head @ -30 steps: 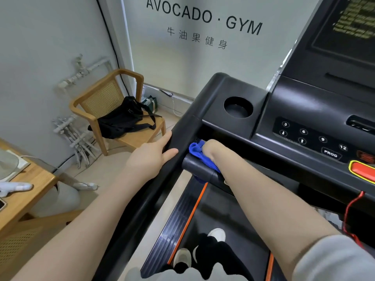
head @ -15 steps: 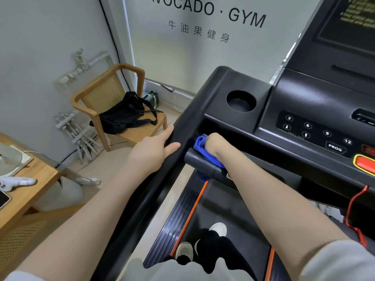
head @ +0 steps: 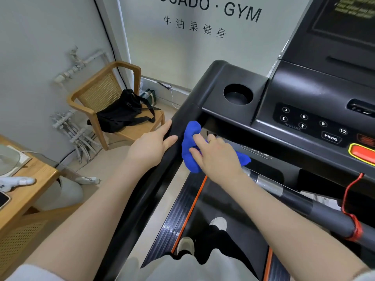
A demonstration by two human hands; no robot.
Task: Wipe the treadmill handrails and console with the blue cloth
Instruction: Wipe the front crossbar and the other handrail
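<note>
The fingers (head: 197, 139) of the right hand (head: 218, 159) curl over the bunched blue cloth (head: 189, 138), clamping it round the left end of the front handrail (head: 294, 197), likely to rub the bar all round. The left hand (head: 149, 148) rests on the side handrail (head: 142, 191), fingers straight and together, apparently for balance. The cloth hides the bar beneath it, and the frame edge cuts off the console (head: 304, 102).

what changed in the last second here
The right hand drew back from behind the bar toward the person and now holds the cloth from on top, so more of the cloth shows, bunched beside the handrail. The left hand stayed resting on the handrail.
</note>
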